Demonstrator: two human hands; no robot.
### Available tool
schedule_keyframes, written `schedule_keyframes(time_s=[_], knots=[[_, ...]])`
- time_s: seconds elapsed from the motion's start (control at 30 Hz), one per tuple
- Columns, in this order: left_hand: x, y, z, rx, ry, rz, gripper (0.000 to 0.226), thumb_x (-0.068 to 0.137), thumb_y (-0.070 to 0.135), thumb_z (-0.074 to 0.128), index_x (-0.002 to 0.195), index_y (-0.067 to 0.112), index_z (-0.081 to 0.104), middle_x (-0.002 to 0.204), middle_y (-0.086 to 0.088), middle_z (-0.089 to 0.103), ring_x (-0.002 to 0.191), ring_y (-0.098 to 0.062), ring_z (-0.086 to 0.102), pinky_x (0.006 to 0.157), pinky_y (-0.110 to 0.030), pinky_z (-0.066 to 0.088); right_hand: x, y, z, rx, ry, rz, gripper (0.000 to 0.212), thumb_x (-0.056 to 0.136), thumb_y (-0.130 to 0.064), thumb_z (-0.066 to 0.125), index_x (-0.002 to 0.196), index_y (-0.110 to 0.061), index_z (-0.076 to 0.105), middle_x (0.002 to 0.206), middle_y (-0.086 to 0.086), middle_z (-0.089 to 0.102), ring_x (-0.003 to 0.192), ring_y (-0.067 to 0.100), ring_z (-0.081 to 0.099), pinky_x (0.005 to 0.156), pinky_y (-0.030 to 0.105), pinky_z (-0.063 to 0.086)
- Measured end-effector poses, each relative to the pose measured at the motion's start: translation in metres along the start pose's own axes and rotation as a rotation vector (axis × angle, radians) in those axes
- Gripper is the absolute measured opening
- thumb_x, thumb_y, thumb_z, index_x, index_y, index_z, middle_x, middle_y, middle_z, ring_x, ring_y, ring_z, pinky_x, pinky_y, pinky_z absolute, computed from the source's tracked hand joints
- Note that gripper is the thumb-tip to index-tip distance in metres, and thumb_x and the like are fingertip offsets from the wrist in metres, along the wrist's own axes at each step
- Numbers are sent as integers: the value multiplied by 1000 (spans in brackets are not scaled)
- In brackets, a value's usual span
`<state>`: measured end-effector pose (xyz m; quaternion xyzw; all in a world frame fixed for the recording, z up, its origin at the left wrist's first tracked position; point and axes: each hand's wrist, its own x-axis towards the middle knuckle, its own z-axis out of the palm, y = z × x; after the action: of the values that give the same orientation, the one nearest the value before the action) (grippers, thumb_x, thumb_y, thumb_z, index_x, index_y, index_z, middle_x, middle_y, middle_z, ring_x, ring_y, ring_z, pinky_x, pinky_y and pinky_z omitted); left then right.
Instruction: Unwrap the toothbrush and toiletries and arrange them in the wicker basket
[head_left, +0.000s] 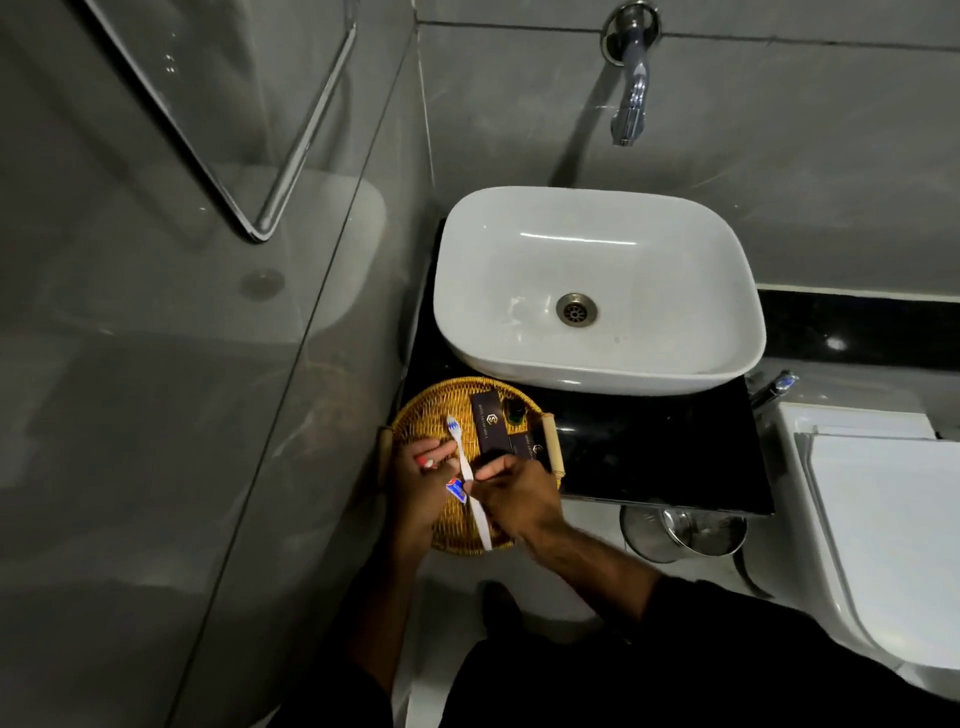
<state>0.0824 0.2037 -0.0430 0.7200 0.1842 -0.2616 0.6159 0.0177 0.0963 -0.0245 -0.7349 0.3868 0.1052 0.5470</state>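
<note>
Leftmost, a clear glass shower screen (208, 260) fills the upper left of the frame. Low and centre, a round golden wicker basket (431, 405) with wooden handles sits on the black glossy surface (649, 452), its near edge hanging past the rim. Over it the left hand (421, 488) is clenched on a small red, white and blue toothpaste tube (456, 489). Just to the right, the right hand (514, 493) pinches a white toothbrush (467, 473), bare of wrapping, bristles toward the frame's top. Two dark rectangular boxes (491, 423) lie in the basket's right half. Further right stand a white oval ceramic basin (597, 286), then a white toilet (883, 519).
</note>
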Motion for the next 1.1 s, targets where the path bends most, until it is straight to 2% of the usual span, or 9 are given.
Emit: schedule_keyframes(time_s=[0.1, 0.13, 0.23, 0.3, 0.43, 0.57, 0.73, 0.9, 1.1], knots=[[12, -4, 4, 99, 7, -37, 28, 99, 6, 54, 126, 10, 51, 127, -13, 68, 104, -25, 67, 85, -39, 56, 17, 1, 12, -63, 65, 4, 13, 88, -18, 79, 99, -13, 76, 108, 6, 78, 104, 22, 73, 95, 39, 60], [16, -5, 4, 160, 10, -66, 27, 100, 11, 52, 126, 12, 52, 123, -9, 69, 101, -23, 65, 87, -39, 54, 20, 2, 14, -96, 71, 1, 11, 90, -19, 78, 99, -14, 76, 108, 6, 78, 104, 23, 73, 95, 39, 60], [24, -5, 4, 244, -3, -112, 33, 104, 19, 39, 131, 9, 55, 114, -4, 71, 98, -21, 60, 104, -44, 48, 28, 6, 18, -254, 88, -30, 19, 93, -23, 74, 109, -13, 76, 112, 5, 77, 106, 21, 73, 93, 32, 60], [25, -8, 3, 287, -23, -96, 35, 105, 19, 36, 131, 9, 57, 119, -6, 69, 106, -27, 61, 107, -47, 47, 31, 7, 19, -319, 88, -42, 22, 94, -24, 72, 113, -13, 74, 113, 6, 77, 104, 19, 73, 90, 30, 61], [26, -17, -3, 378, -68, -17, 32, 102, 14, 44, 129, 19, 61, 142, -11, 55, 127, -35, 56, 107, -50, 50, 34, 5, 20, -429, 99, -38, 31, 94, -27, 72, 121, -13, 71, 119, 8, 75, 108, 23, 73, 90, 32, 61], [29, -22, -1, 361, -4, 40, 32, 101, 14, 52, 130, 15, 64, 147, -10, 53, 133, -36, 52, 110, -54, 46, 35, 4, 19, -476, 91, -75, 30, 96, -29, 70, 121, -14, 71, 117, 8, 76, 103, 23, 74, 89, 33, 62], [26, -22, 7, 309, 102, 65, 33, 95, 10, 62, 128, 5, 65, 136, -14, 64, 125, -33, 60, 107, -49, 50, 35, 2, 16, -497, 85, -139, 30, 98, -32, 67, 123, -16, 71, 117, 7, 76, 104, 24, 74, 89, 36, 61], [28, -19, 12, 394, 163, 114, 32, 94, 13, 65, 125, 5, 67, 131, -14, 68, 121, -33, 63, 104, -44, 51, 36, 4, 17, -527, 97, -160, 31, 97, -33, 68, 124, -18, 69, 118, 7, 75, 103, 24, 74, 87, 36, 61], [26, -17, 15, 432, 215, 163, 30, 89, 16, 71, 119, 11, 68, 115, -9, 72, 108, -30, 68, 88, -36, 52, 36, 9, 12, -548, 34, -231, 21, 98, -32, 65, 116, -19, 63, 109, 7, 74, 96, 24, 73, 83, 37, 63]])
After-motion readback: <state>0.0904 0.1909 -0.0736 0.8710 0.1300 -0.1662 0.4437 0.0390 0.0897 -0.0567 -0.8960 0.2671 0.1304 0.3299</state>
